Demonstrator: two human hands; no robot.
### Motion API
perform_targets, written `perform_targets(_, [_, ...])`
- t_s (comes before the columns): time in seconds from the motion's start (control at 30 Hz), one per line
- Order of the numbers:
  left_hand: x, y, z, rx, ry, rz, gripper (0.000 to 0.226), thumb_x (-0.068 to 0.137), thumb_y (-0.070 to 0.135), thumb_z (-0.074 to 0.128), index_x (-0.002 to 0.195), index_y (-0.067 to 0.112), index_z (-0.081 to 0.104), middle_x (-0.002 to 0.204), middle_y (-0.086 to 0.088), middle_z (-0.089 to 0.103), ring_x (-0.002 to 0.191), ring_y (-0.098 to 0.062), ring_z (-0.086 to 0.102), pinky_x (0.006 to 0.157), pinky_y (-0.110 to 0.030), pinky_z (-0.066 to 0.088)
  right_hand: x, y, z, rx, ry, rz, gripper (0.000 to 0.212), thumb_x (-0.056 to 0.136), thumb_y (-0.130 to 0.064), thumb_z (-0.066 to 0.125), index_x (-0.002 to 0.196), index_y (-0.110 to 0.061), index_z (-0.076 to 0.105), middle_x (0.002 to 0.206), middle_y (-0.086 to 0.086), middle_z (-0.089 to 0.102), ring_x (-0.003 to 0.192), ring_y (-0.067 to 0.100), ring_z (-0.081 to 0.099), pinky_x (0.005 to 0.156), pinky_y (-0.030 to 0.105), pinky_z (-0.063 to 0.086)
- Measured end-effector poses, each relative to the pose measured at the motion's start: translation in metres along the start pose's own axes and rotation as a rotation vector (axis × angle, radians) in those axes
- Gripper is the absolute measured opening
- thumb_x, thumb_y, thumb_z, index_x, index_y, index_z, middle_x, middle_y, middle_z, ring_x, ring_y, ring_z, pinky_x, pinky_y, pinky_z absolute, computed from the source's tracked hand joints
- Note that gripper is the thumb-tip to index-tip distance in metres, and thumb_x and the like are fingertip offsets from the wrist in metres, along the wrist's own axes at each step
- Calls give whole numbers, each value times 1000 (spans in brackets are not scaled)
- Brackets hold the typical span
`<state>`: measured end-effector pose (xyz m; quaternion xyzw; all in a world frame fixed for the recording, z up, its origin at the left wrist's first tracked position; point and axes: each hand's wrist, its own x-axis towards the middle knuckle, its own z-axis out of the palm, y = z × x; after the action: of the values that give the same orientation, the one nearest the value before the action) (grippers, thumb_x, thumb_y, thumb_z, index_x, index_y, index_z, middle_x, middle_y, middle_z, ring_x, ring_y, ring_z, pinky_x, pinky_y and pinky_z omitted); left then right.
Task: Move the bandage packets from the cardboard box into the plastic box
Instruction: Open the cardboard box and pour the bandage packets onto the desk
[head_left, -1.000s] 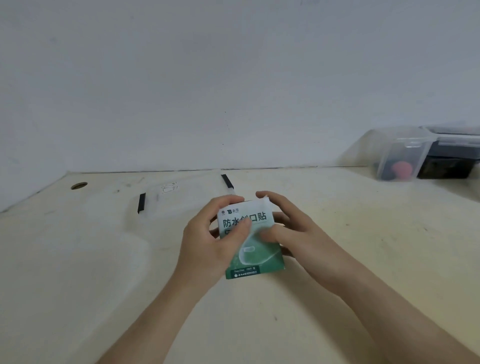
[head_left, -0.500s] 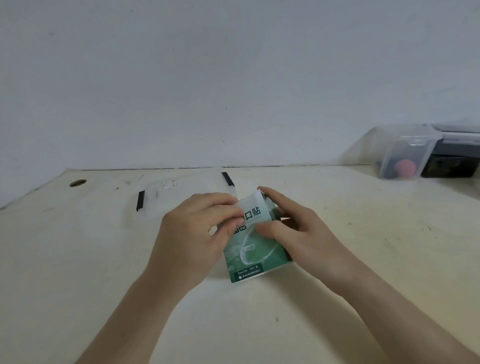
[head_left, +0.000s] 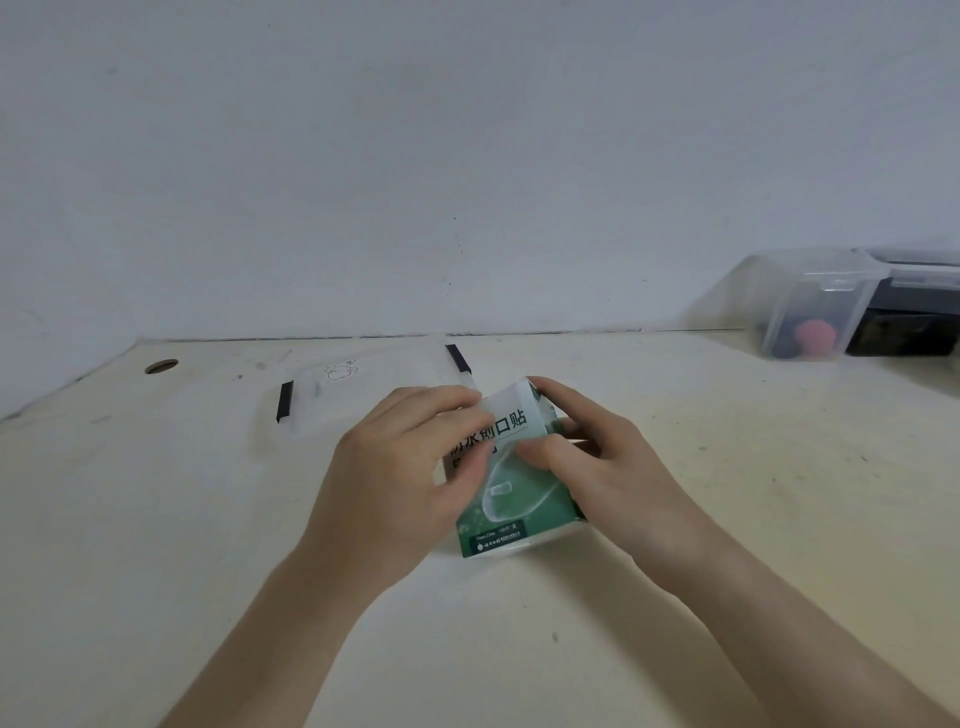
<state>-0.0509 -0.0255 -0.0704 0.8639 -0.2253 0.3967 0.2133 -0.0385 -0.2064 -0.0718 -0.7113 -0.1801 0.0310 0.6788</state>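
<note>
Green-and-white cardboard box — tilted, resting on the table.

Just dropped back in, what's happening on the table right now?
A person holds the green and white cardboard box at the middle of the table with both hands. The left hand grips its upper left and the right hand its right side, thumb on the front. No contents are in sight yet. The clear plastic box with black clips lies just behind, to the left.
</note>
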Motion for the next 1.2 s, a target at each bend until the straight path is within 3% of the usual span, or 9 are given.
perform_targets(0.23, [2,5,0,155,-29,111,12,86,14,62,86,10,74,84,0,69,73,-19,63,63,-33,52,1,-2,0,40,0,0,30,88,-22,66,105,-46,66,83,-13,72,85,18,73,79,37,60])
perform_targets(0.33, [3,5,-1,164,-35,93,19,88,18,56,82,11,72,78,0,67,66,-20,62,58,-34,51,0,0,0,8,3,7,40,87,-27,69,125,-38,60,91,-17,72,87,9,72,77,32,61])
perform_targets(0.47, [3,5,-2,120,-49,44,19,86,19,53,77,12,69,74,2,64,62,-17,60,58,-31,49,0,0,0,-90,14,-35,42,85,-34,70,126,-38,59,98,-14,71,89,-2,66,79,31,60])
perform_targets(0.6, [3,1,-3,72,-57,1,15,82,18,54,76,13,66,72,5,61,61,-13,57,56,-31,50,0,3,0,-208,31,-69,60,70,-60,69,127,-45,56,112,-10,67,103,1,62,91,35,55])
perform_targets(0.67, [4,1,-3,79,-71,-5,15,82,19,51,76,12,64,71,4,58,61,-14,54,56,-30,49,0,3,-3,-218,16,-73,55,73,-54,72,125,-46,56,110,-13,68,101,1,63,89,33,55])
perform_targets(0.77, [4,0,-3,85,-91,-24,15,81,19,47,77,11,59,71,4,54,62,-13,50,59,-25,43,1,0,-7,-194,-17,-90,40,83,-25,73,114,-46,59,100,-18,70,90,0,65,70,19,55])
perform_targets(0.93, [4,0,-5,-118,-29,-149,5,78,24,50,82,22,52,76,17,49,74,-1,48,67,-8,38,1,-1,-6,-26,-49,13,38,84,-9,63,108,-39,62,102,-4,70,83,12,72,58,22,55])
perform_targets(1.07, [5,1,-8,-194,-112,-194,36,75,40,62,108,26,63,102,16,60,99,-7,56,82,-13,45,1,-2,-6,-28,-59,-1,37,84,-14,61,106,-43,64,104,-7,71,84,13,72,63,22,53])
perform_targets(1.2, [6,2,-9,-274,-109,-222,32,73,40,66,103,29,70,92,17,68,89,-9,63,76,-23,51,1,-4,-7,-111,-58,-52,44,72,-22,54,106,-49,64,101,-16,72,97,16,67,78,27,55])
